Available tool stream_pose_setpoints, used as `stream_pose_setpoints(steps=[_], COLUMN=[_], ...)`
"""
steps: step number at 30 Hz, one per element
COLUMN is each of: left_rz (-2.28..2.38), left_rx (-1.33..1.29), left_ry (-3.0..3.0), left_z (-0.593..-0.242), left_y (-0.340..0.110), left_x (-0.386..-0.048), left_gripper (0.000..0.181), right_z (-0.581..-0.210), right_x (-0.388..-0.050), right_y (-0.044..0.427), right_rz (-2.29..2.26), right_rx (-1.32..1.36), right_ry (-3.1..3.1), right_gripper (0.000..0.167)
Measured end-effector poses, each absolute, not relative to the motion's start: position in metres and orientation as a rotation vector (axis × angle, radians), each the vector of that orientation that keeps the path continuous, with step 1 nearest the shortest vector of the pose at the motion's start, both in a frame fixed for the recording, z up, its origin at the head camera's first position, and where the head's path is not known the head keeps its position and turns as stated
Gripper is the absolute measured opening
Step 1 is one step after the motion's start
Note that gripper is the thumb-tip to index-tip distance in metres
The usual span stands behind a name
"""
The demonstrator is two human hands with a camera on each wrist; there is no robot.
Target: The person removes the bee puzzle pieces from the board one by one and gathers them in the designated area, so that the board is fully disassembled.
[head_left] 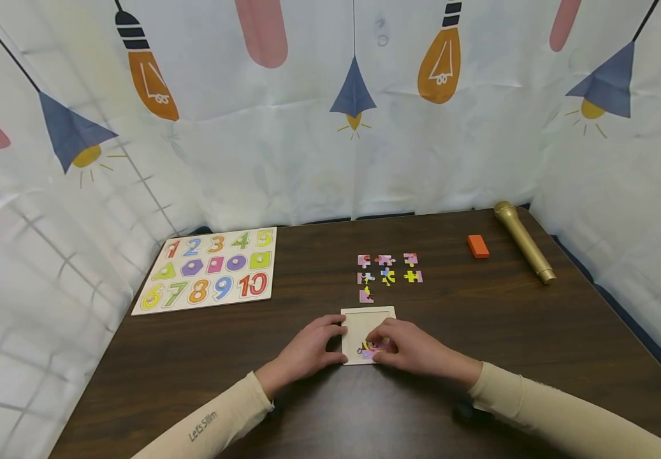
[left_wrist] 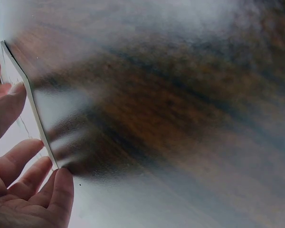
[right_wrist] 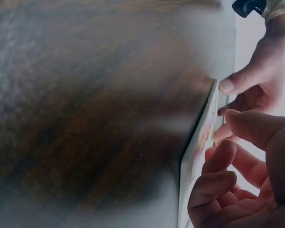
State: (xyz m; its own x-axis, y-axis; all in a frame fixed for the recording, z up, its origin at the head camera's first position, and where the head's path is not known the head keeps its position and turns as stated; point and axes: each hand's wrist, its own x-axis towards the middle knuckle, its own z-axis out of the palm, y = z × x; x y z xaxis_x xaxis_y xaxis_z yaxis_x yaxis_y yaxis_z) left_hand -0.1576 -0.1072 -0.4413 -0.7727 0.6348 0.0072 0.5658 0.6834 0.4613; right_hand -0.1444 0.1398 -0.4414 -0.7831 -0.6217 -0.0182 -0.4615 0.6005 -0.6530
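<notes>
A small pale wooden puzzle tray lies on the table with a few joined pink and yellow puzzle pieces in its lower right part. Along the tray's left edge rest the thumb and fingertips of my left hand, also seen at the rim in the left wrist view. My right hand reaches over the tray's right side, its curled thumb and index finger on a puzzle piece there; the hand partly hides it. Several loose puzzle pieces lie in rows just beyond the tray.
A number-and-shape board lies at the back left of the dark table. An orange block and a gold microphone-shaped tube are at the back right. Printed white curtains enclose the table's far side and both flanks.
</notes>
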Motion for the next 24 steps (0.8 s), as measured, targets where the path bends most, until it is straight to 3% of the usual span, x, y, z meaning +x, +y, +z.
stream_pose_setpoints(steps=[24], left_rz=[0.663], left_rx=[0.977], left_ry=[2.735], left_z=[-0.4402], left_y=[-0.1068], left_x=[-0.1584], left_gripper=[0.047], right_z=[-0.4482], right_x=[-0.1429], right_y=[0.1343], right_rz=[-0.940], right_rx=[-0.933], right_ry=[2.601], right_gripper=[0.030])
